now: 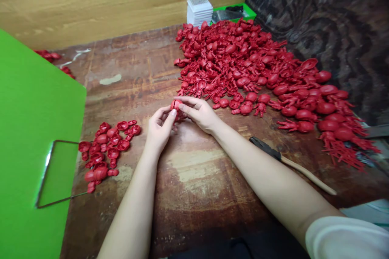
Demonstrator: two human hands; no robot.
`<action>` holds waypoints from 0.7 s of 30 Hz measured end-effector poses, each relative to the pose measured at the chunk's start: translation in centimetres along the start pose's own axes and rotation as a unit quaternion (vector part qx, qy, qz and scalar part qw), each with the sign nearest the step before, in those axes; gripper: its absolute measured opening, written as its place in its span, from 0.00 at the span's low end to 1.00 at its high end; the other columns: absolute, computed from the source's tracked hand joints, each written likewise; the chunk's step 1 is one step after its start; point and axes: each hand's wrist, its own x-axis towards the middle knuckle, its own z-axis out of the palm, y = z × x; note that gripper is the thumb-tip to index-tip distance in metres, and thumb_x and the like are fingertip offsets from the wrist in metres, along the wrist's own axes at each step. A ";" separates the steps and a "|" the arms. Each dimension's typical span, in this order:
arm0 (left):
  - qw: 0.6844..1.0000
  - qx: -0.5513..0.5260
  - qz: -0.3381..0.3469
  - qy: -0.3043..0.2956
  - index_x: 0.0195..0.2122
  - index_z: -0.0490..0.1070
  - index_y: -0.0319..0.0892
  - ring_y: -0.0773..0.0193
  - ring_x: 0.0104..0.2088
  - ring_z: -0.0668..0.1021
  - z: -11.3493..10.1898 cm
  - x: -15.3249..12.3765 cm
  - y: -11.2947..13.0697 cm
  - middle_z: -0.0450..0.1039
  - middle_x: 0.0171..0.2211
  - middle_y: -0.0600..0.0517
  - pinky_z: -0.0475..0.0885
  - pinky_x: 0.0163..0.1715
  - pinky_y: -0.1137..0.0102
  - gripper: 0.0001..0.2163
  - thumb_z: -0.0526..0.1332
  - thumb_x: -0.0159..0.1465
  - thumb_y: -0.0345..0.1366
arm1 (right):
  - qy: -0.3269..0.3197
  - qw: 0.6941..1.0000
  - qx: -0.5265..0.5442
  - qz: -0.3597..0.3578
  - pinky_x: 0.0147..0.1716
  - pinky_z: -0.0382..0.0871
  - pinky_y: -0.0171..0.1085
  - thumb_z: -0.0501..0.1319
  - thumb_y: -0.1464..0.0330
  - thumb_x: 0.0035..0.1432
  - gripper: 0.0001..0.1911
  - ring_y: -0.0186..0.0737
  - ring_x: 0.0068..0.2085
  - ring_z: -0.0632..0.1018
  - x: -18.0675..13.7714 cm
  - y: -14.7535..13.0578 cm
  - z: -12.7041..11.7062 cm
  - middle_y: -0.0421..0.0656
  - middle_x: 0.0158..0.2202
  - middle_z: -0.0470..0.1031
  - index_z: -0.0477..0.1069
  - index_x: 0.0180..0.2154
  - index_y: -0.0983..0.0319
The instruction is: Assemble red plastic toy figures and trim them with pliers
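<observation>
Between both hands, over the middle of the table, is a small red plastic figure part with a rounded body and a dark gap across it. My left hand pinches it from the left, thumb on top. My right hand grips it from the right with thumb and fingers. Its underside is hidden by the fingers. Left of my left hand lies a small group of red hollow shell parts. Beyond my right hand spreads a large heap of red figure parts, some with limb-like pieces.
Pliers with tan handles lie beside my right forearm. A green panel with a metal wire handle stands at the left. At the back are a stack of white cards and a green tray. A dark board rises at right.
</observation>
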 end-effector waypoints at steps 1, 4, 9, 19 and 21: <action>1.000 0.007 0.007 -0.003 0.49 0.82 0.41 0.62 0.30 0.83 0.0 -0.1 0.0 0.85 0.38 0.48 0.78 0.26 0.71 0.23 0.76 0.60 0.53 | -0.009 1.000 -0.006 0.005 0.46 0.83 0.39 0.79 0.53 0.55 0.26 0.40 0.43 0.86 0.0 -0.1 0.0 0.42 0.46 0.87 0.82 0.51 0.57; 0.999 0.027 0.020 -0.007 0.51 0.82 0.41 0.58 0.40 0.86 0.3 -0.3 0.1 0.87 0.46 0.45 0.82 0.35 0.70 0.24 0.78 0.58 0.47 | -0.028 0.998 -0.051 -0.004 0.44 0.83 0.38 0.76 0.51 0.58 0.26 0.40 0.42 0.85 -0.2 -0.5 -0.1 0.42 0.44 0.86 0.81 0.51 0.58; 0.999 0.049 0.018 0.000 0.56 0.80 0.41 0.63 0.28 0.84 0.6 -0.5 0.0 0.87 0.41 0.47 0.80 0.25 0.71 0.24 0.74 0.63 0.48 | -0.012 0.996 -0.080 -0.028 0.41 0.82 0.39 0.75 0.47 0.57 0.27 0.42 0.40 0.84 -0.3 -0.5 -0.1 0.42 0.42 0.85 0.79 0.49 0.57; 0.981 0.170 0.094 0.004 0.43 0.85 0.42 0.59 0.32 0.85 0.8 -1.2 -0.2 0.87 0.35 0.49 0.81 0.36 0.67 0.14 0.75 0.61 0.45 | 0.117 0.971 -0.177 -0.108 0.39 0.74 0.39 0.53 0.35 0.69 0.36 0.40 0.34 0.79 -0.8 -0.8 0.4 0.41 0.30 0.79 0.77 0.30 0.58; 0.975 0.193 0.112 -0.016 0.42 0.86 0.43 0.59 0.33 0.85 1.2 -1.5 0.0 0.88 0.35 0.49 0.79 0.39 0.66 0.13 0.76 0.59 0.43 | 0.181 0.946 -0.236 -0.126 0.36 0.71 0.40 0.41 0.36 0.73 0.44 0.39 0.28 0.76 -1.0 -0.7 0.3 0.41 0.22 0.73 0.72 0.22 0.57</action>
